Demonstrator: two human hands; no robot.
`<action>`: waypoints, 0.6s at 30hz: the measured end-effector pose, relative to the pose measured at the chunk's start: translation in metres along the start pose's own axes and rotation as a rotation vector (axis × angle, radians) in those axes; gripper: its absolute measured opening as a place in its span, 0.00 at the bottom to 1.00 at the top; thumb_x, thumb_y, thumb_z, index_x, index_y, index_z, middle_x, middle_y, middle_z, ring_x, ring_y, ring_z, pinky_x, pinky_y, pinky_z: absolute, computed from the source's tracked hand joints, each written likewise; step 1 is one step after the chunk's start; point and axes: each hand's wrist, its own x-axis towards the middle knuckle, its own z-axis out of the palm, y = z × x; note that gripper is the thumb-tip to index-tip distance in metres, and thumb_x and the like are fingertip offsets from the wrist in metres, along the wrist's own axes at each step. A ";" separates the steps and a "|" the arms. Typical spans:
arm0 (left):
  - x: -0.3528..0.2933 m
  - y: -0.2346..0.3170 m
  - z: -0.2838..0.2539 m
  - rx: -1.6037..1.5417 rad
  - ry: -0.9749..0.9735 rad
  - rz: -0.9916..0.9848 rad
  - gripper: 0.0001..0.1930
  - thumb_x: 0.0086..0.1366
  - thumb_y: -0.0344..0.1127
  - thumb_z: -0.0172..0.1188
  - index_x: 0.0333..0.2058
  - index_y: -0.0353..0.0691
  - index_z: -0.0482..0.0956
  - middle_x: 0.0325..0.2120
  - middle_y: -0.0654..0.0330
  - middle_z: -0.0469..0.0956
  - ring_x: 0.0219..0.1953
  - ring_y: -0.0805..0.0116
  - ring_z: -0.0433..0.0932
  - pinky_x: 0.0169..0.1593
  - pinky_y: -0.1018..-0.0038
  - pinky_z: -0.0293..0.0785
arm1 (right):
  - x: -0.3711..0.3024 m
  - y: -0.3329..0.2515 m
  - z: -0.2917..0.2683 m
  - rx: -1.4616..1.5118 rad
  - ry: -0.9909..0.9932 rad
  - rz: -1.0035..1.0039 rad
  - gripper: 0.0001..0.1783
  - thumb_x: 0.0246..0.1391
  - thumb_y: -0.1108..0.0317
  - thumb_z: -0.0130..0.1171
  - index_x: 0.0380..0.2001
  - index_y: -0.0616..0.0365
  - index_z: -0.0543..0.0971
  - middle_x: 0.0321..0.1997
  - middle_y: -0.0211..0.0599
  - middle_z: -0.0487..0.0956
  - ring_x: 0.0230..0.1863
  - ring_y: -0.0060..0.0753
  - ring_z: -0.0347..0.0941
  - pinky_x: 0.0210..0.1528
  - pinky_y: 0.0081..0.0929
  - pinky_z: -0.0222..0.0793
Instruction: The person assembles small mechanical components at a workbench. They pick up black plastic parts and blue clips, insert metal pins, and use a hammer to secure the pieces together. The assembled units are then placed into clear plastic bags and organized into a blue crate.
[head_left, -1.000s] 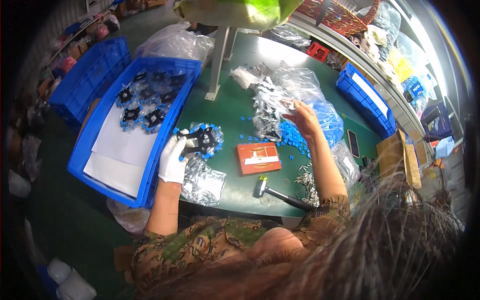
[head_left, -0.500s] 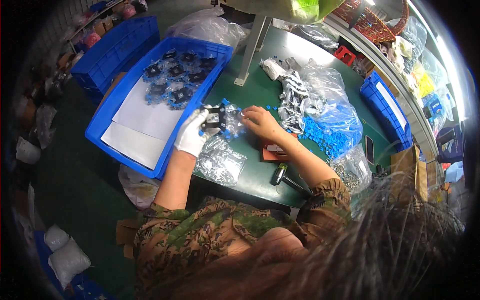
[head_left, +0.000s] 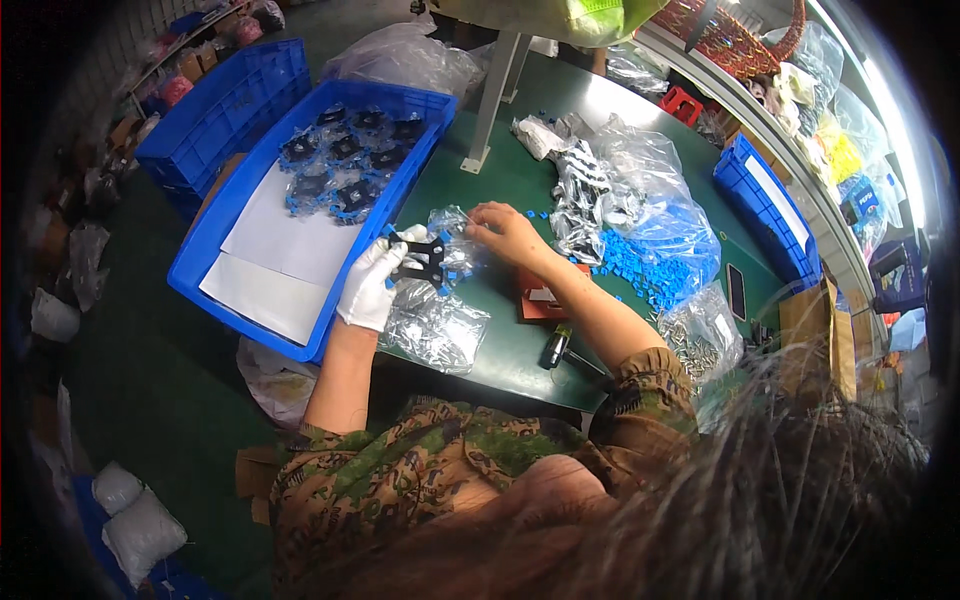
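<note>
In my white-gloved left hand (head_left: 367,288), the fingers close on the near-left side of a black plastic bracket (head_left: 422,264) with blue pieces at its corners. A clear plastic bag (head_left: 452,222) lies against the bracket's far-right side. My bare right hand (head_left: 505,234) pinches the edge of that bag between thumb and fingers. Whether any of the bracket is inside the bag, I cannot tell. Below the bracket, flat clear bags (head_left: 440,335) lie in a pile on the green table's edge.
A blue bin (head_left: 255,332) at left holds several bagged black brackets (head_left: 345,148) and white sheets. To the right are an orange-brown box (head_left: 538,302), a black-and-green tool (head_left: 556,346), loose blue pieces (head_left: 640,268), bagged screws (head_left: 700,345) and a phone (head_left: 736,292). A metal post (head_left: 490,110) stands behind.
My left hand has come lower and slightly left with the bracket, which now shows more fully. My right hand has shifted up and left with the bag's edge.
</note>
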 end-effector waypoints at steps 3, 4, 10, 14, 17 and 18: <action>-0.006 -0.008 -0.033 -0.083 -0.066 0.050 0.17 0.74 0.28 0.51 0.58 0.36 0.76 0.45 0.63 0.82 0.41 0.76 0.80 0.45 0.75 0.79 | 0.007 -0.024 -0.011 0.081 0.055 -0.025 0.11 0.61 0.64 0.62 0.41 0.59 0.82 0.45 0.40 0.82 0.50 0.45 0.78 0.55 0.36 0.72; -0.012 -0.005 -0.030 -0.082 -0.003 0.006 0.17 0.73 0.27 0.52 0.58 0.37 0.77 0.46 0.64 0.82 0.41 0.78 0.80 0.45 0.77 0.78 | 0.007 -0.031 -0.019 0.088 0.063 -0.006 0.11 0.62 0.64 0.62 0.41 0.60 0.82 0.46 0.40 0.82 0.51 0.43 0.78 0.56 0.35 0.71; -0.039 -0.008 0.011 -0.069 -0.034 -0.082 0.15 0.73 0.25 0.52 0.56 0.30 0.76 0.50 0.57 0.80 0.46 0.69 0.81 0.47 0.73 0.79 | 0.002 -0.070 -0.032 0.121 0.134 -0.070 0.09 0.62 0.67 0.63 0.41 0.60 0.82 0.46 0.39 0.81 0.50 0.38 0.78 0.55 0.32 0.71; -0.030 -0.016 0.010 -0.129 -0.123 -0.080 0.13 0.72 0.24 0.53 0.52 0.30 0.77 0.49 0.56 0.80 0.44 0.68 0.81 0.49 0.73 0.78 | -0.004 -0.087 -0.027 0.153 0.066 -0.179 0.09 0.61 0.67 0.63 0.40 0.61 0.81 0.44 0.39 0.81 0.48 0.37 0.78 0.51 0.31 0.73; -0.021 -0.016 0.010 -0.097 -0.131 -0.082 0.11 0.72 0.25 0.54 0.49 0.31 0.79 0.45 0.59 0.82 0.41 0.71 0.80 0.48 0.76 0.77 | -0.007 -0.083 -0.024 0.418 -0.023 -0.107 0.09 0.63 0.65 0.63 0.40 0.60 0.81 0.46 0.36 0.81 0.47 0.34 0.79 0.49 0.30 0.74; -0.020 -0.016 0.014 -0.036 -0.121 -0.065 0.11 0.71 0.25 0.55 0.49 0.32 0.80 0.44 0.59 0.82 0.41 0.72 0.80 0.48 0.76 0.77 | -0.008 -0.079 -0.023 0.520 -0.052 -0.054 0.09 0.64 0.65 0.62 0.40 0.60 0.80 0.47 0.35 0.81 0.47 0.32 0.79 0.49 0.29 0.74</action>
